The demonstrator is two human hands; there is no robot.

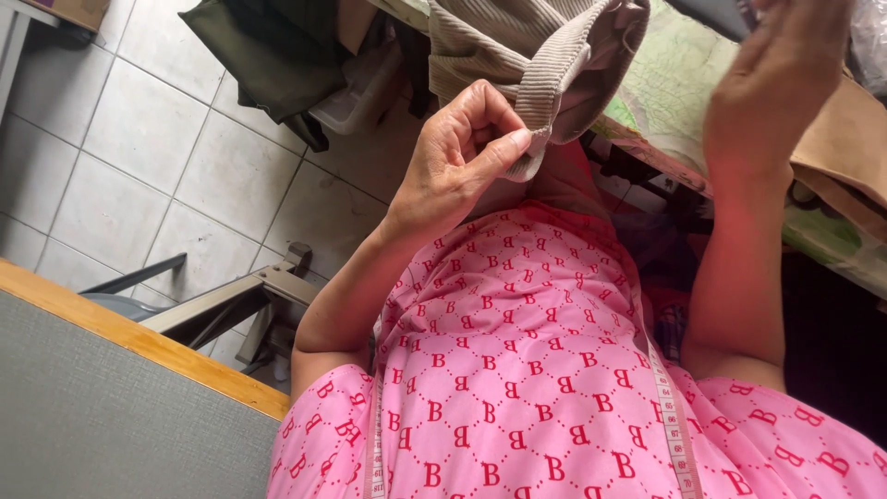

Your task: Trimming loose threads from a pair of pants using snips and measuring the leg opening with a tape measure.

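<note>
We are pinching the corduroy (pixel 536 55) hem at upper centre with the left hand (pixel 457 157), fingers closed on it. Right hand (pixel 776 83), upper right, grip unclear. Best keeping the hem taut.

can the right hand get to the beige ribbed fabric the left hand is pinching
Probably yes: the right hand is raised, apparently empty, close beside the beige ribbed corduroy fabric that the left hand pinches, with nothing visible between them.
</note>
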